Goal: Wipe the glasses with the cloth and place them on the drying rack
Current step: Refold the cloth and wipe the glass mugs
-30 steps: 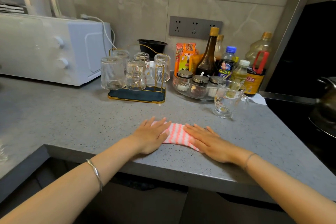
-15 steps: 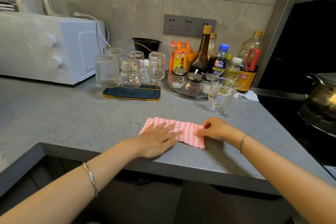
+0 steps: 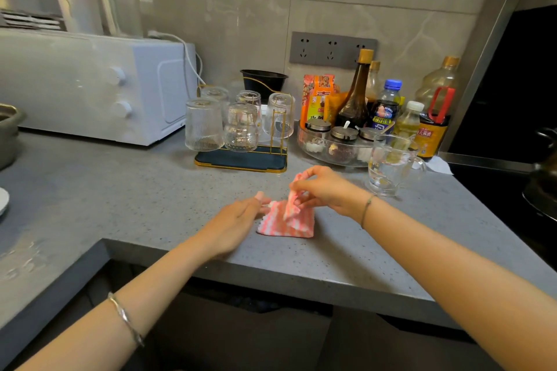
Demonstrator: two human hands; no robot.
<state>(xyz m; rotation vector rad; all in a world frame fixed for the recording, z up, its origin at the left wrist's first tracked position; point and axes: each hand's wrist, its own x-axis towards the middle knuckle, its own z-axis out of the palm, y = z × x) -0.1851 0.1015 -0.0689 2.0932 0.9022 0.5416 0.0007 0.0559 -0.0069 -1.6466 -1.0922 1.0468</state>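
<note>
Pink-and-white striped cloth [image 3: 297, 224] lies on grey worktop [image 3: 135, 196] near front edge, approx centre of view. Right hand [image 3: 327, 190] pinches cloth's upper part btwn thumb & curled fingers, holding a fold up off the surface; rest of cloth is flat on worktop. Left hand [image 3: 238, 217] is relaxed, fingers straight, palm down on worktop, fingertips touching cloth's left edge; it grips nothing. Thin bracelet on each wrist.

Glass mug [image 3: 391, 166] w/ handle stands upright on worktop, just behind & to right of right hand, untouched. Drying rack [image 3: 241, 159], a dark tray w/ gold wire frame, sits further back, left of mug, apart from cloth. Upside-down glasses there: ribbed glass [image 3: 203, 125] at front-left corner (can't tell if on tray or just beside it), rounded glass [image 3: 241, 126] next to it, end glass [image 3: 280, 114] on right side by the wire posts, plus two more behind, hard to make out.

Background: white toaster oven [image 3: 99, 84] left of rack, against wall. Black bowl [image 3: 263, 80] behind rack. Right of rack, clear dish [image 3: 313, 149] w/ lidded condiment jars; behind it an orange packet [image 3: 318, 96], dark sauce bottle [image 3: 355, 99], blue-capped bottle [image 3: 387, 108], oil bottle [image 3: 437, 105] w/ red handle. Grey socket strip [image 3: 331, 50] on tiled wall above. Dark pot at far-right edge, grey pot at far-left edge.
</note>
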